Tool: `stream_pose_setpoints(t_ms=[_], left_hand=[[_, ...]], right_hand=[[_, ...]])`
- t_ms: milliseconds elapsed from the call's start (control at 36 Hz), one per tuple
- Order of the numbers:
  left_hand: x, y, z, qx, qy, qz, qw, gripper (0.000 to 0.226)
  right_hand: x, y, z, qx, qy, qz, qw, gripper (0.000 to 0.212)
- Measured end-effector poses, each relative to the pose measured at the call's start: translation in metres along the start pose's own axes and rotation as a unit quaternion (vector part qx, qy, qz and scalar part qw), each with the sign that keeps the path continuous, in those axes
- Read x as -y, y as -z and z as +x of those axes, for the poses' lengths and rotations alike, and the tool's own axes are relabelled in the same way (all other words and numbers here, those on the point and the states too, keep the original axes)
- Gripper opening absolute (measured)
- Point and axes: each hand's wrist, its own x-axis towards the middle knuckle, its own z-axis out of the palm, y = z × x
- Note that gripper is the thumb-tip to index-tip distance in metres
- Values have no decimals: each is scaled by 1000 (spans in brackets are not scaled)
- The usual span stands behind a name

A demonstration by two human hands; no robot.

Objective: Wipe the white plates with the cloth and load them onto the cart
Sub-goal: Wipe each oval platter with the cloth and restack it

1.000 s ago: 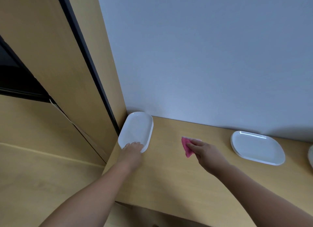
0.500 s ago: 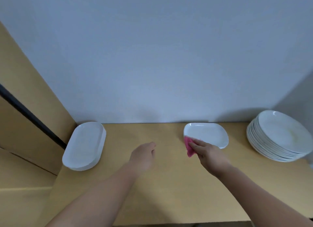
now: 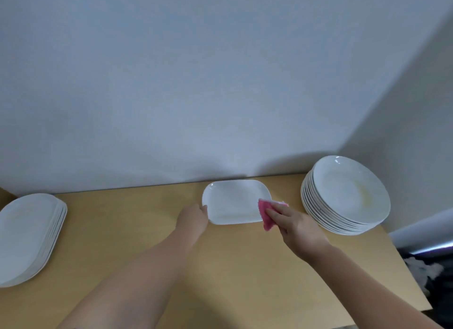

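At the left edge of the counter (image 3: 220,267) sits the stack of oval white ceramic plates (image 3: 27,238), now free of your touch: a second ago your left hand lay on its top plate.

Your left hand (image 3: 193,219) has since crossed the counter, and its thumb now meets the left rim of the single shallow rectangular white plate (image 3: 232,203), which lies flat at the back edge, near the middle. The fingers are hidden behind the knuckles, so I cannot tell whether you have a real grip or only a steadying touch.

The small pink cloth (image 3: 266,214) lies against that plate's front right corner, pinched under the fingers of your right hand (image 3: 296,227), which has carried it there from the bare counter.

In the back right corner stands the tall stack of round white plates (image 3: 348,193), untouched, the top one showing a faint yellowish smear.

By my reading, you have finished with the oval stack for now and are about to wipe the rectangular plate. Nothing I can call the cart is in view; only a blurred metal rail (image 3: 424,249) shows past the right edge.
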Motion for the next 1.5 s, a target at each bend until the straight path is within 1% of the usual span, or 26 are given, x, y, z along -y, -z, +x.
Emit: stream_pose_setpoints(t_ms=[111,194,361,417,528,694,806,917,1028,1139,1194,1250,1306,1417,1500], left_hand=[[-5,-5,6,4,18,0,1000,35],[-8,-3,9,8,28,5,1000,31],[-16,2,14,18,25,89,996,32],[-17,4,15,25,29,98,994,32],[-18,4,12,24,38,80,996,32],[-17,1,5,-20,54,7,998,28],[-18,2,3,-30,57,1,998,32],[-22,6,5,-28,69,-4,997,29],[-24,8,5,-27,87,-43,995,28],[-25,8,3,-26,74,-124,989,27],[-25,9,0,-19,75,-187,979,23],[-25,11,-2,-9,85,-263,961,20],[-26,14,-4,5,96,-312,945,16],[-32,20,-8,22,80,-315,946,32],[-33,23,-14,21,64,-338,939,31]], right_hand=[[-16,2,6,-5,26,-8,1000,27],[-24,3,10,-15,46,-2,999,24],[-33,2,12,-4,49,-8,999,26],[-34,1,12,1,44,-11,999,26],[-31,4,10,-7,45,-8,999,23],[-29,7,6,-2,30,-10,999,26],[-25,9,4,-3,26,-15,1000,28],[-24,7,1,3,24,-13,1000,30],[-23,5,-1,4,23,-18,1000,32],[-23,7,-1,-1,30,-16,999,29],[-23,8,0,1,33,-15,999,28],[-22,9,1,6,36,-18,999,29],[-22,12,4,1,39,-20,999,29],[-18,17,8,-14,47,-24,998,30],[-14,21,12,-31,55,-26,998,34]])
